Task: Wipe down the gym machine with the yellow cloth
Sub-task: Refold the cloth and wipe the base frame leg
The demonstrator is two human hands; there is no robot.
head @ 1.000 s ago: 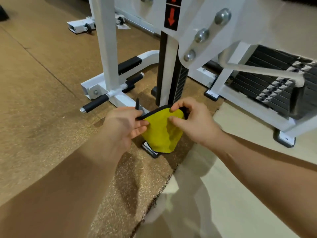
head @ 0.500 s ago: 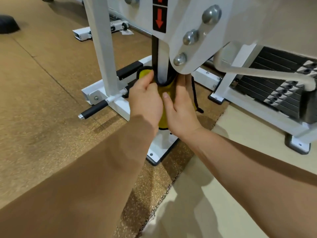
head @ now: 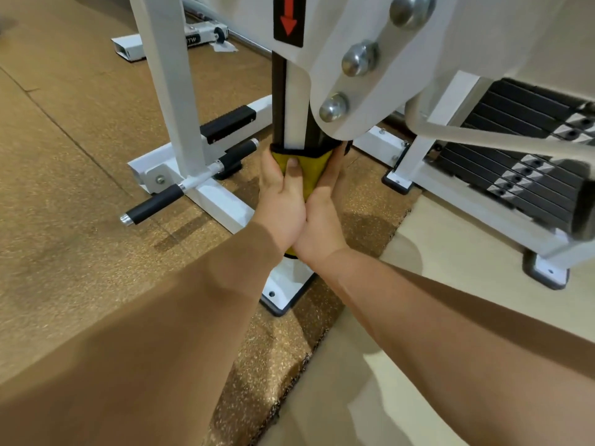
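The left grip (head: 280, 201) and the right grip (head: 322, 217) sit side by side, heels touching. Both are closed round the yellow cloth (head: 310, 170), which is wrapped around the upright post (head: 291, 107) of the gym machine (head: 370, 33). The left thumb (head: 292, 167) lies flat up the front of the cloth, and the right fingers curl round the far side of the post. The cloth's black hem forms a band round the post just above the fingertips, and a strip of yellow shows below the wrists.

The post stands on a white foot plate (head: 286, 292) resting on the speckled brown floor mat (head: 80, 156). To the left, a black-handled bar (head: 154, 204) juts from the white base frame. To the right sits a stack of black weights (head: 531, 156). Above the grips, the post carries a red arrow label (head: 288, 22) beside three round bolts (head: 360, 57).
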